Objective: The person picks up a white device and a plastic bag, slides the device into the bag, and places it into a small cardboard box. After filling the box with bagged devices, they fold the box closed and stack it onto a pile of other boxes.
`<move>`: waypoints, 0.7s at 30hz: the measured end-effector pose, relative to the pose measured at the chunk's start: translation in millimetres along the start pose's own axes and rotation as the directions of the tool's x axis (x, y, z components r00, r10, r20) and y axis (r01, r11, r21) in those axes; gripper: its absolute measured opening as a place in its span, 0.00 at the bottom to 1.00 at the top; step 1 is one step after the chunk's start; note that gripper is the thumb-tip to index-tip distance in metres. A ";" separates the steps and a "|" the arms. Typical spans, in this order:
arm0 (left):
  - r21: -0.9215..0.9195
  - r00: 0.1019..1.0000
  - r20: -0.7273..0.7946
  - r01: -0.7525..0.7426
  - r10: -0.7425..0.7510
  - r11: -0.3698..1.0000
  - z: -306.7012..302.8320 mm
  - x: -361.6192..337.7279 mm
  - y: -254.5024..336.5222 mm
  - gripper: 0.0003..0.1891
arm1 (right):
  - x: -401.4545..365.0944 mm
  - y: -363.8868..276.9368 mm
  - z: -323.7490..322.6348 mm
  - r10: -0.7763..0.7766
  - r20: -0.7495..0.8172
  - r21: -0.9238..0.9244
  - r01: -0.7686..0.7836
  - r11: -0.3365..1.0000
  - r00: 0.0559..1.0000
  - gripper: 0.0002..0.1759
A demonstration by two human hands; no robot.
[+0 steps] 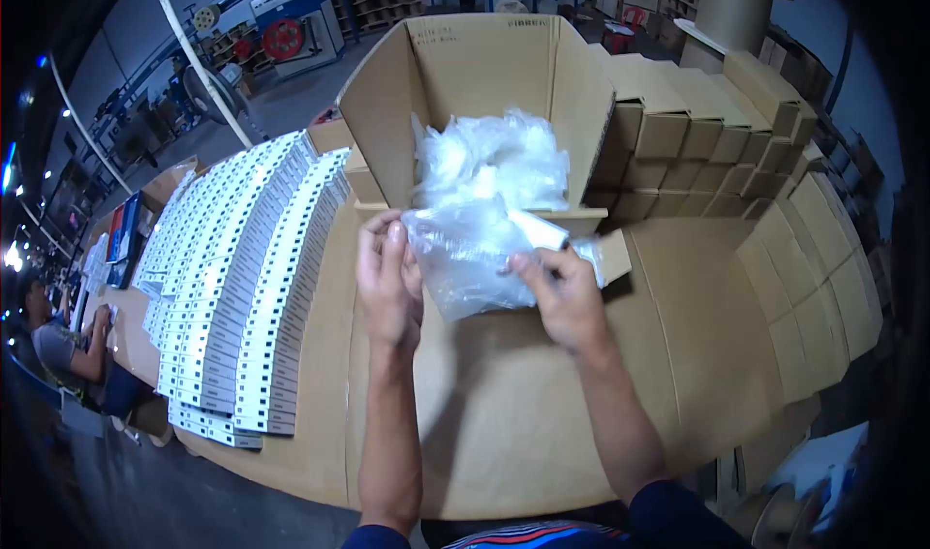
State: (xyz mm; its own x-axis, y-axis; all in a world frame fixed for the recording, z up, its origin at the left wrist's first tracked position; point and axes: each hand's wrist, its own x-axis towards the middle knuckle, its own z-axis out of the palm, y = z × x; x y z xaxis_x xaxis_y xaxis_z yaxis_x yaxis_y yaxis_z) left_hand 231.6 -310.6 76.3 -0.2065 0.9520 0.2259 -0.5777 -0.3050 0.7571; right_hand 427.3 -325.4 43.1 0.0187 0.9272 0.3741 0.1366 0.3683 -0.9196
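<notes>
We have 1 clear bag [460,273] up, pinched in our left hand [387,283] and right hand [570,304], more plastic [494,152] heaped in the carton [482,70]!

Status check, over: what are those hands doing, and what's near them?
Left hand and right hand gripping clear plastic bag. White item behind it, partly hidden. Open carton of crumpled plastic just beyond. Over.
</notes>
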 end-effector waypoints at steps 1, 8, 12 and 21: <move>0.107 0.998 0.028 0.045 -0.049 0.993 -10.1 -18.8 -5.9 0.16 | -21.2 -4.1 0.7 0.150 0.023 -0.047 -0.149 0.988 0.988 0.15; 0.542 0.979 0.205 -0.129 0.018 0.831 -30.9 -99.6 -24.2 0.08 | -86.4 -3.5 5.9 0.205 0.074 0.378 -0.218 0.900 0.976 0.16; 0.427 0.983 0.119 0.079 -0.143 0.901 -54.4 -121.4 -23.6 0.12 | -103.8 14.5 1.7 0.351 0.069 0.547 -0.329 0.769 0.934 0.11; 0.646 0.704 0.676 -0.709 0.220 0.283 -70.0 -125.5 3.0 0.16 | -137.2 13.3 15.1 0.658 0.169 0.762 -0.521 0.385 0.734 0.12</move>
State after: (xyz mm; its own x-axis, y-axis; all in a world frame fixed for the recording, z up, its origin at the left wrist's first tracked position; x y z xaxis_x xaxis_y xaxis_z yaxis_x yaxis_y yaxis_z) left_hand 200.4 -432.8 7.3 0.2614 0.6203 0.7395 0.4927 -0.7446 0.4503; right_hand 411.6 -446.6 -22.3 -0.0635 0.9343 -0.3509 -0.7116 -0.2889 -0.6404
